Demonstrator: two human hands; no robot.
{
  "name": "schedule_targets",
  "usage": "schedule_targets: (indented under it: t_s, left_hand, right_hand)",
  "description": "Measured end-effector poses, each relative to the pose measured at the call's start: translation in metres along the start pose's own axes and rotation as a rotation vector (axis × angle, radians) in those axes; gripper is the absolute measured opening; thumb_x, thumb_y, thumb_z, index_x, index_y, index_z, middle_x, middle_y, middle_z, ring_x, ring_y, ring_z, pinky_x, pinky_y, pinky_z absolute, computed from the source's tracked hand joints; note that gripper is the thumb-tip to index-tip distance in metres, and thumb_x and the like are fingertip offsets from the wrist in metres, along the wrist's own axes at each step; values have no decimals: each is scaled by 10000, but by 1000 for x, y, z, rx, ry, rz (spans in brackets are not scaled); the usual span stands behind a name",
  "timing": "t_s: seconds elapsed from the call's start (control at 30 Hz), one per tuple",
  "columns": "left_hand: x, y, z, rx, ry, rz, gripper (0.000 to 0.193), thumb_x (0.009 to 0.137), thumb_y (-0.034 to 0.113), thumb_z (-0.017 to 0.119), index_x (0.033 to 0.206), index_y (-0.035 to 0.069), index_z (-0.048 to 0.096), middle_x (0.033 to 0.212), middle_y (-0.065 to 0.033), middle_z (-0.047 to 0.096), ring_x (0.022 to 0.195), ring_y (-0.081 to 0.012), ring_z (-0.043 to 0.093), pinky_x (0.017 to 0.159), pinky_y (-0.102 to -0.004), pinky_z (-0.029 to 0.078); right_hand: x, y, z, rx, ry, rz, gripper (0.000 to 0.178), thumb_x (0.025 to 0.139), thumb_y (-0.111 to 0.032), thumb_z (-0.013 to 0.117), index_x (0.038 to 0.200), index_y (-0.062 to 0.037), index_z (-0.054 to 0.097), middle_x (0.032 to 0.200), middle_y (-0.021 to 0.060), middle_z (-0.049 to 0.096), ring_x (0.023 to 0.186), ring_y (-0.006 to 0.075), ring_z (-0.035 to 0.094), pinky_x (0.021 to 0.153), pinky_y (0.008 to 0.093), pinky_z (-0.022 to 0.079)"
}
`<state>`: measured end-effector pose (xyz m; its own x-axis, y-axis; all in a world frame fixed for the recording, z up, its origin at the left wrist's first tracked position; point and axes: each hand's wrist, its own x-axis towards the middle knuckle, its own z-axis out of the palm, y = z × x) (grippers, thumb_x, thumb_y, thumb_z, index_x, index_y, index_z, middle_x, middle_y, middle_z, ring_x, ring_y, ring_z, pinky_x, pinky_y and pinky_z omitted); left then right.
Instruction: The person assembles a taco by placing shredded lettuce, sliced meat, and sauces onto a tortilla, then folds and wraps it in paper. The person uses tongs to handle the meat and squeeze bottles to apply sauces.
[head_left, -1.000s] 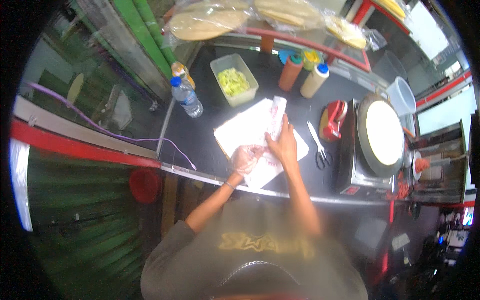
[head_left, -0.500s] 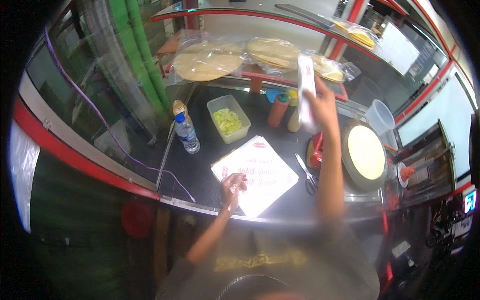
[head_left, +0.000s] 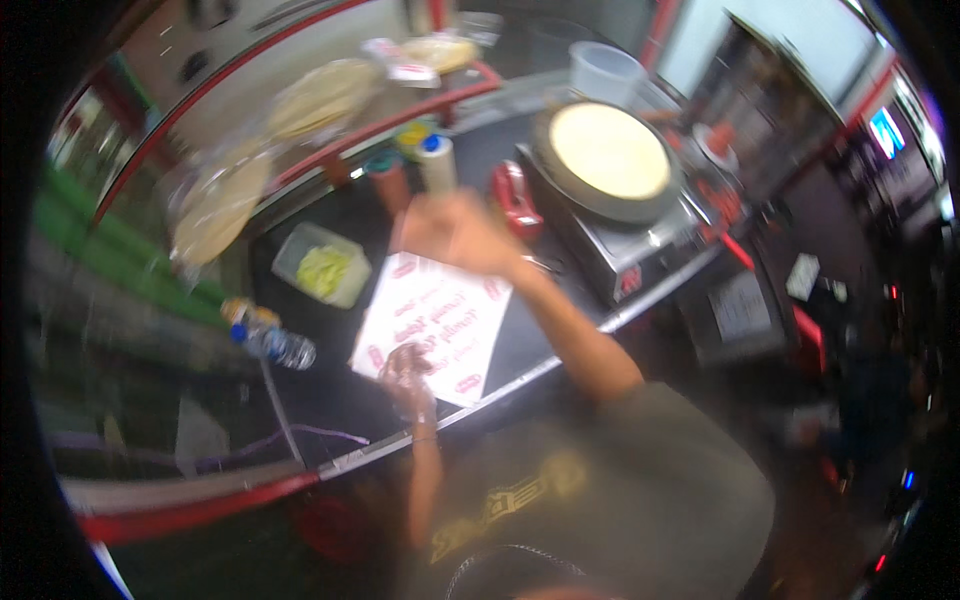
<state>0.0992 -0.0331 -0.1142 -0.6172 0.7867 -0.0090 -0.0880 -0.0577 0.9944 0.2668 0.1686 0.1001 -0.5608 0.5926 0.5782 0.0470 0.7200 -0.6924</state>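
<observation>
And the right hand [head_left: 457, 232] is back from up top! Half a second ago I had it raised with a long white packet; now a white packet with red print [head_left: 412, 73] lies beyond it, by the bagged flatbreads [head_left: 325, 97], so it looks parted from that load. It's a blur over the far edge of the white wrapping paper [head_left: 430, 322], and I can't tell whether its fingers are spread or pinching. The left hand [head_left: 404, 372], in clear plastic, is loosely bent over the paper's near-left side; any pinch there I can't make out. The paper lies between the hands on the bench [head_left: 330, 400], printed face up. It's nearly square, so no clear long axis; one corner points toward the front edge, just right of the left hand.
</observation>
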Motion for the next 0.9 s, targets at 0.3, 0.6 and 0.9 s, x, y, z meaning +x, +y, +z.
schedule_targets:
  t_s: [0.3, 0.6, 0.9]
  left_hand:
    - [7, -3, -12, 273, -162, 134, 267, 1138, 208, 694, 1111, -46, 773, 980, -98, 773, 863, -158, 715, 840, -303, 633]
    - [-86, 88, 111, 593, -374, 245, 323, 1130, 216, 620, 1115, -37, 821, 896, -117, 790, 794, -169, 731, 695, -343, 580]
    - [-178, 39, 400, 217, -616, -265, 507, 1154, 462, 695, 1178, -40, 762, 908, -196, 833, 624, -164, 748, 526, -258, 576]
  right_hand:
    - [-222, -117, 56, 609, -888, 527, 468, 1121, -448, 690, 1224, -11, 821, 1097, 195, 847, 992, 305, 800, 877, 481, 597]
    - [-270, -102, -158, 429, -748, 714, 533, 1096, -481, 701, 981, 25, 827, 866, 188, 773, 782, 304, 730, 725, 489, 544]
    - [-344, 42, -399, -486, 529, 664, 174, 1040, -186, 787, 1095, -21, 783, 1030, 181, 755, 1016, 415, 742, 878, 517, 570]
